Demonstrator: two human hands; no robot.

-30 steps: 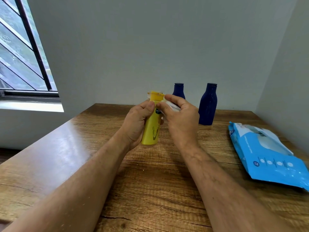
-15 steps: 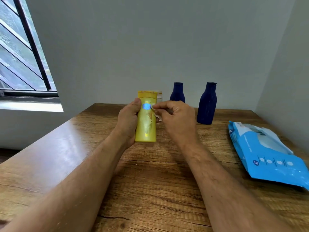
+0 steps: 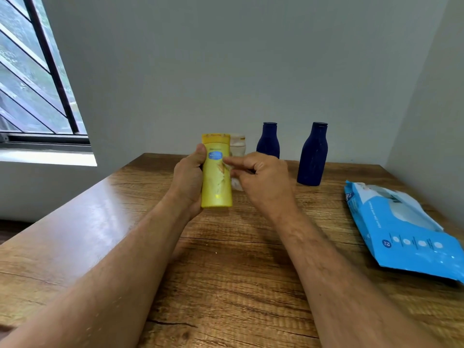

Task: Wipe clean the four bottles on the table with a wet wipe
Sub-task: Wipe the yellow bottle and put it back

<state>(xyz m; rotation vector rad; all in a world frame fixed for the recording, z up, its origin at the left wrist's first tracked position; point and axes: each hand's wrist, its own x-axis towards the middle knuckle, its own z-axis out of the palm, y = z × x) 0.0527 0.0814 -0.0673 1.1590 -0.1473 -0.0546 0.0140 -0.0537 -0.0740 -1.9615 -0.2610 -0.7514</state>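
My left hand (image 3: 188, 182) grips a yellow bottle (image 3: 217, 182) upright just above the wooden table (image 3: 226, 272). My right hand (image 3: 263, 179) has curled fingers pinching a white wet wipe (image 3: 229, 169) against the bottle's front, below its blue label; little of the wipe shows. A cream bottle (image 3: 238, 144) stands right behind the yellow one, mostly hidden. Two dark blue bottles stand at the back, a smaller one (image 3: 268, 141) and a taller one (image 3: 313, 156).
A blue pack of wet wipes (image 3: 401, 234) lies flat on the table at the right. Grey walls close the back and right side. A barred window (image 3: 37, 84) is at the left.
The yellow bottle has turned label-forward and moved slightly left in my left hand. My right hand with the wipe slid from the cap down onto the bottle's front.
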